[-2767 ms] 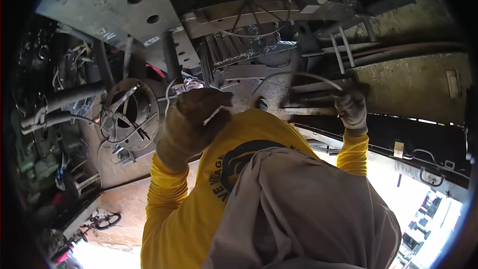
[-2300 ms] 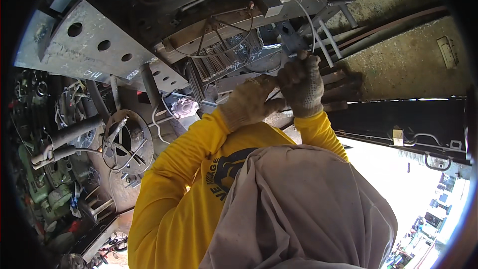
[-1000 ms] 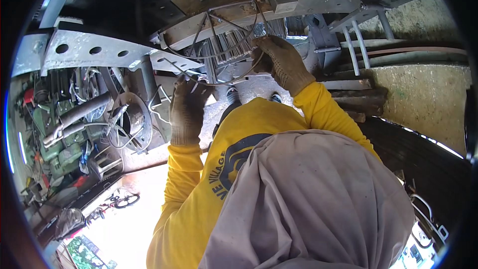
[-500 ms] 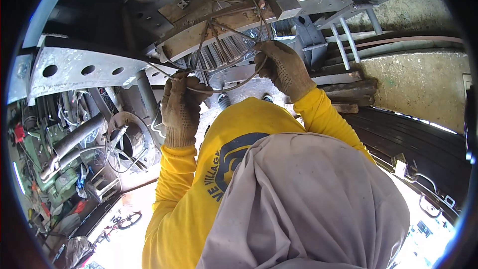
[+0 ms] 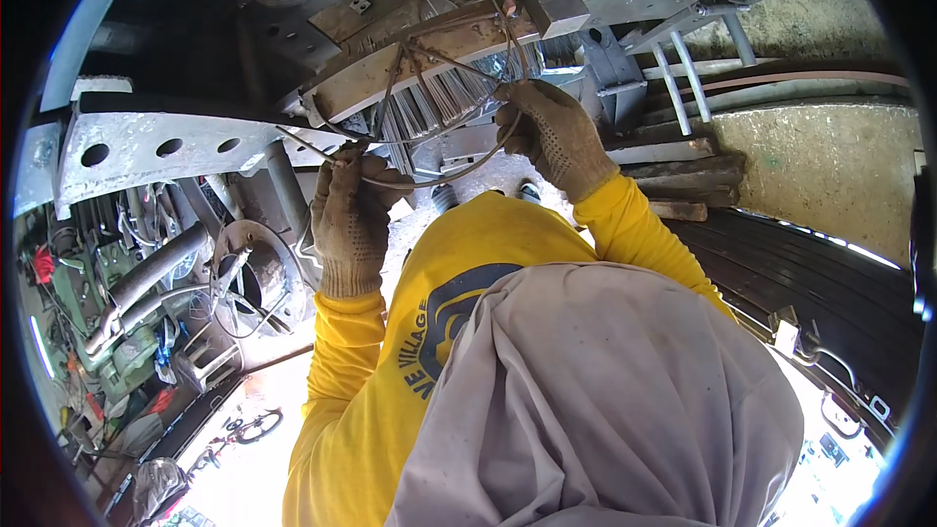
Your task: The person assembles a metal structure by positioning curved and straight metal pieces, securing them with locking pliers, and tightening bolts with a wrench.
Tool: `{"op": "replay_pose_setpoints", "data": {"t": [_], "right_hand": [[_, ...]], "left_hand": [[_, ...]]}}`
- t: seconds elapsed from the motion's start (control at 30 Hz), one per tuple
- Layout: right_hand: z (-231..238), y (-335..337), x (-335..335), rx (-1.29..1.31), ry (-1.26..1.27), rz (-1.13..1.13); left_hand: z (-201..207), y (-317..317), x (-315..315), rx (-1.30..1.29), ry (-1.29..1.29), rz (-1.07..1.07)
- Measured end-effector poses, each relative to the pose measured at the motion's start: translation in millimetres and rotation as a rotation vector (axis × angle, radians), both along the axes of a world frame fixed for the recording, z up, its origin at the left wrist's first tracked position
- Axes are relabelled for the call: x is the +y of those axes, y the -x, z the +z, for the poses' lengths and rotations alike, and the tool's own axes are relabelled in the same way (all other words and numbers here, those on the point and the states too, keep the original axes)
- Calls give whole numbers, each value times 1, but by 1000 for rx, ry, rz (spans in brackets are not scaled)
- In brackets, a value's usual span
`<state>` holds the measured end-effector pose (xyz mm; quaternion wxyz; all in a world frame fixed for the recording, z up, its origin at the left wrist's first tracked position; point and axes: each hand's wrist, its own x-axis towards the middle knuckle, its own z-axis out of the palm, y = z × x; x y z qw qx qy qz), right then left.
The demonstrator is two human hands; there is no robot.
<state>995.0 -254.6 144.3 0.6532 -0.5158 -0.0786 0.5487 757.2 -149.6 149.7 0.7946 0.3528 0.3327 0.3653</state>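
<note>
My two gloved hands hold a round frame of thin metal rod between them. Its lower edge curves from one hand to the other, and brown rods rise from it and join near the top. My left hand, in a tan knit glove, pinches the left side of the ring. Past its fingertips a straight rod end sticks out to the left. On the right side of the ring my right hand is closed, with its fingertips partly hidden.
A wooden-edged bench with a bundle of thin rods lies behind the frame. To the left runs a steel beam with round holes; below it are a wheel-like disc and tools. Wooden lengths and dark panels are at right.
My left hand has shifted slightly down and left, and the rod end beside it sits a little lower. My right hand keeps almost the same place.
</note>
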Motion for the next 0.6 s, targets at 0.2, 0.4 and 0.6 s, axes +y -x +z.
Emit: {"op": "replay_pose_setpoints", "data": {"t": [0.2, 0.4, 0.6], "right_hand": [[1, -1, 1, 18, 15, 13], [0, -5, 1, -10, 6, 28], [-2, -8, 5, -21, -7, 53]], "left_hand": [[6, -4, 0, -51, 62, 71], [3, -3, 0, -107, 78, 54], [7, -8, -1, -104, 49, 58]]}}
